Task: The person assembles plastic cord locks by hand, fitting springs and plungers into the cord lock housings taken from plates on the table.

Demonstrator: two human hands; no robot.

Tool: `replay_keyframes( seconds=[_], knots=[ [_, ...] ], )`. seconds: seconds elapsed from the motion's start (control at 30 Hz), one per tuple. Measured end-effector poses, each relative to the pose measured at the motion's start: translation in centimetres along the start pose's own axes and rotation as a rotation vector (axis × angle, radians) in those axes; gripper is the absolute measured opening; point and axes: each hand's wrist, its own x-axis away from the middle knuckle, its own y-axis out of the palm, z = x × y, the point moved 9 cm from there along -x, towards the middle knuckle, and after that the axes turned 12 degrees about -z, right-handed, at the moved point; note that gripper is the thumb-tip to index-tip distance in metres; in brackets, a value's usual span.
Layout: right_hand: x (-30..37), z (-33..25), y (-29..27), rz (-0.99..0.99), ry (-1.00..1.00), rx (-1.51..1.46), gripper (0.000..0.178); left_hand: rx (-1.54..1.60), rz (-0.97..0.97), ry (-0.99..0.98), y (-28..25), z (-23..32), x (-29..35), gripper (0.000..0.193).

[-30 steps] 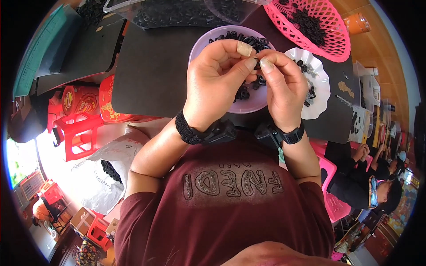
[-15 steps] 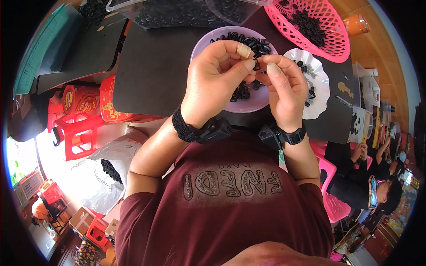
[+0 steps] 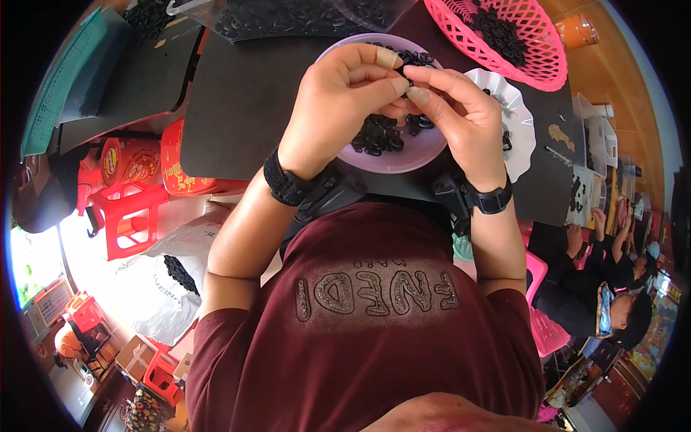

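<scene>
My left hand (image 3: 342,101) and my right hand (image 3: 461,115) meet fingertip to fingertip above a lilac bowl (image 3: 425,153) that holds several small black ring-shaped parts (image 3: 378,137). Both hands pinch one small black part (image 3: 407,72) between thumbs and forefingers. The fingertips wear pale tape. Each wrist carries a black band with a device on it.
A white scalloped dish (image 3: 520,137) with black parts sits right of the bowl. A pink mesh basket (image 3: 504,36) of black parts stands at the back right on the black table (image 3: 237,108). Red stools (image 3: 126,216) and a white sack (image 3: 162,277) lie left. Other people sit at right.
Both hands have shifted slightly up and back over the bowl, fingers still working the small black part.
</scene>
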Motion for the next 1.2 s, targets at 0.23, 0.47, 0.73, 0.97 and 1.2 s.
replay_keyframes(
  seconds=[0.23,0.47,0.73,0.97,1.2],
  knots=[
    [0.3,1.2,-0.4,0.077,0.105,-0.218,0.013,0.115,-0.035,0.052,0.7,-0.3,-0.2,0.021],
    [0.2,2.7,0.3,0.045,0.207,-0.427,0.02,-0.054,0.115,0.129,-0.6,0.0,0.1,0.019],
    [-0.8,3.5,-1.1,-0.067,0.399,-0.196,0.024,-0.055,0.161,0.066,-1.9,-0.7,0.9,0.021],
    [-2.3,0.4,-1.1,-0.391,0.061,0.924,0.013,-0.025,0.162,0.078,-2.3,-0.8,1.1,0.019],
    [-2.9,1.1,2.2,-0.604,-0.133,1.291,0.005,0.002,0.152,0.076,-2.2,-0.7,1.2,0.018]
  ],
)
